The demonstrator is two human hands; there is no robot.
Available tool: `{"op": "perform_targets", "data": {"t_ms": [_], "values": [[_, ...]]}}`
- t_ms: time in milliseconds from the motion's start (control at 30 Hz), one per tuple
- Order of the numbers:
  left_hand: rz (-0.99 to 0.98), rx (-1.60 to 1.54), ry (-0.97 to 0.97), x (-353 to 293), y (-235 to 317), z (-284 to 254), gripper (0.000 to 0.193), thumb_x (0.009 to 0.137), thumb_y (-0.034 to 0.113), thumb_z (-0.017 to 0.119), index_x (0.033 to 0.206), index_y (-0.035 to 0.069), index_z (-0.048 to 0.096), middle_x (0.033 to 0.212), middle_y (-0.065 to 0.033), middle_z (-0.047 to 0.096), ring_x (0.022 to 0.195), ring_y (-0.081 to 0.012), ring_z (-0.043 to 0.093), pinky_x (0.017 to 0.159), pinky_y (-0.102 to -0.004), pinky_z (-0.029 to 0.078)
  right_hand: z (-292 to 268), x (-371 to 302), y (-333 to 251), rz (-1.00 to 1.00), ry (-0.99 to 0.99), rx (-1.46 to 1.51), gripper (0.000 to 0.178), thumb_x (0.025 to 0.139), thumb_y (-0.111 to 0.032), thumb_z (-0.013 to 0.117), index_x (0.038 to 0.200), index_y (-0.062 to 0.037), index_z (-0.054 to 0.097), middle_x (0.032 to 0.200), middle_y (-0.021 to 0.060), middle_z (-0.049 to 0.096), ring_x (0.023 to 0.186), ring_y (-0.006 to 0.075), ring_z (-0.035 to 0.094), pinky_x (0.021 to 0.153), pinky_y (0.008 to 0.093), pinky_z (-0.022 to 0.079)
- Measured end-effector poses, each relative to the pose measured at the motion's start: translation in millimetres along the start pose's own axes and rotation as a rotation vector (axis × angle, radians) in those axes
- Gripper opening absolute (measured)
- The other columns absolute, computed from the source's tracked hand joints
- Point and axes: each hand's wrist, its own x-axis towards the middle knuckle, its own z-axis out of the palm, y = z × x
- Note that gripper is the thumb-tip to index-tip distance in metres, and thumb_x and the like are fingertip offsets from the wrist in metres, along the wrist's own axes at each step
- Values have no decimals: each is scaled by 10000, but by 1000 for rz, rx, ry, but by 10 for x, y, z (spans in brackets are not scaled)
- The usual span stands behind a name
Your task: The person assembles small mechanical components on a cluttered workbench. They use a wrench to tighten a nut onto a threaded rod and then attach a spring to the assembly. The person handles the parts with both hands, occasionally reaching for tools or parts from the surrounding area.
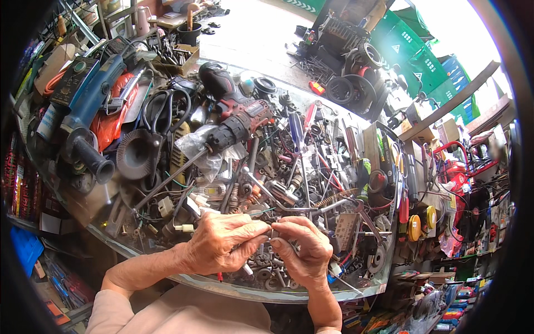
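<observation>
My left hand [225, 242] and my right hand [303, 250] meet at the near side of a cluttered glass-topped table [239, 295]. The fingertips of both are pinched together around something very small, mostly hidden and too small to name. A thin green wire [260, 213] shows just above the left fingers; whether it is joined to the held piece I cannot tell. Close by the left wrist lie pale plastic connectors [166, 206]. Beyond the hands rests a red and black cordless drill [245, 119] with a long bit. Loose metal parts surround both hands.
A blue angle grinder [99, 92] and large black-handled scissors [157, 119] lie at the left. A blue screwdriver [296, 132] and a coil spring [336, 197] sit among the parts. Yellow round tape-like discs [415, 227] hang at the right. Green panels [414, 61] stand behind.
</observation>
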Motion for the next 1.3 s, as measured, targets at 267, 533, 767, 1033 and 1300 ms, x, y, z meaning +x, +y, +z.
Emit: {"op": "perform_targets", "data": {"t_ms": [267, 533, 767, 1033, 1300], "values": [[71, 101, 48, -56, -7, 67, 307, 731, 65, 742, 1030, 24, 683, 816, -96, 674, 631, -228, 655, 491, -309, 492, 13, 19, -42, -52, 31, -183, 219, 806, -85, 762, 967, 23, 660, 895, 143, 662, 713, 162, 638, 632, 268, 517], [-5, -130, -42, -14, -31, 35, 230, 780, 77, 732, 990, 8, 669, 793, -93, 662, 621, -251, 640, 505, -334, 502, 1, 6, -55, -75, 13, -188, 229, 823, -134, 752, 960, 13, 643, 861, 130, 656, 671, 174, 639, 598, 271, 517], [48, -8, -25, -24, 12, 53, 206, 792, 79, 727, 980, 27, 661, 773, -80, 642, 619, -243, 631, 488, -331, 481, -25, 22, -43, -116, -21, -272, 187, 821, -120, 746, 888, 9, 628, 780, 114, 646, 644, 198, 634, 569, 280, 497], [-51, -81, -74, -24, 32, 30, 191, 802, 83, 721, 969, 8, 664, 825, -118, 668, 682, -272, 659, 536, -341, 511, 27, 9, -3, -124, 41, -256, 179, 812, -105, 753, 859, 11, 624, 747, 102, 641, 653, 217, 631, 578, 294, 495], [-52, -103, -18, -41, 52, 35, 164, 820, 76, 714, 950, -11, 663, 834, -147, 674, 695, -302, 664, 567, -352, 523, 54, 4, -19, -138, 125, -144, 158, 837, -94, 726, 856, 26, 626, 758, 115, 642, 623, 153, 605, 557, 266, 478]]}}
